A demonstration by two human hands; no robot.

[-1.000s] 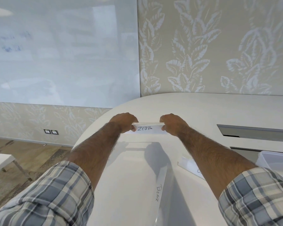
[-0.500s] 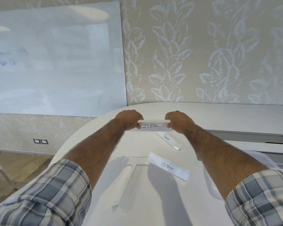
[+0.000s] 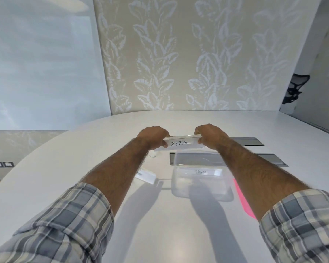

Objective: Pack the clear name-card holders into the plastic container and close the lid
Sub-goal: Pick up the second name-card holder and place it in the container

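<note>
Endwise, left hand and right hand pinch holder.

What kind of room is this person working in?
Probably an office meeting room: a large white table with recessed cable hatches, a whiteboard on the wall, and a black office chair at right.

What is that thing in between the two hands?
A clear name-card holder marked ZEBRA fills the gap. The left hand pinches one end and the right hand pinches the other. The head view shows it.
</note>
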